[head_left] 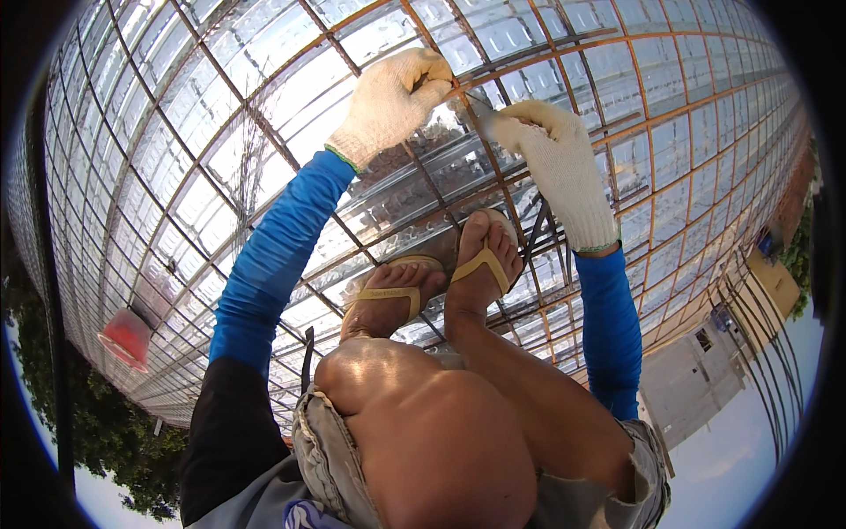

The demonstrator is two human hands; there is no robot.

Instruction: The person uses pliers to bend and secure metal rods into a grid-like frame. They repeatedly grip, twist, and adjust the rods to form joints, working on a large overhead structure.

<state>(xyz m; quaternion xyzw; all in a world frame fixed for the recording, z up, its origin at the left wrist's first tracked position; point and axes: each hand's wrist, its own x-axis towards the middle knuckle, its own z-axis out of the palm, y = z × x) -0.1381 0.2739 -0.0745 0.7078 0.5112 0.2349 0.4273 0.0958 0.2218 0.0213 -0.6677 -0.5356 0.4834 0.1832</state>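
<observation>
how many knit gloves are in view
2. One cream knit glove is on the left hand, above the rebar mesh; the other glove is on the right hand.

Outdoor building site: rebar mesh (500, 181)

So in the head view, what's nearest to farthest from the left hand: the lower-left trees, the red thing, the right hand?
1. Right hand: just to its right.
2. Red thing: left side, lower down.
3. Trees: lower left, in the background.

Red object (128, 339) and green trees (101, 432) left, grey building (692, 388) right.
</observation>
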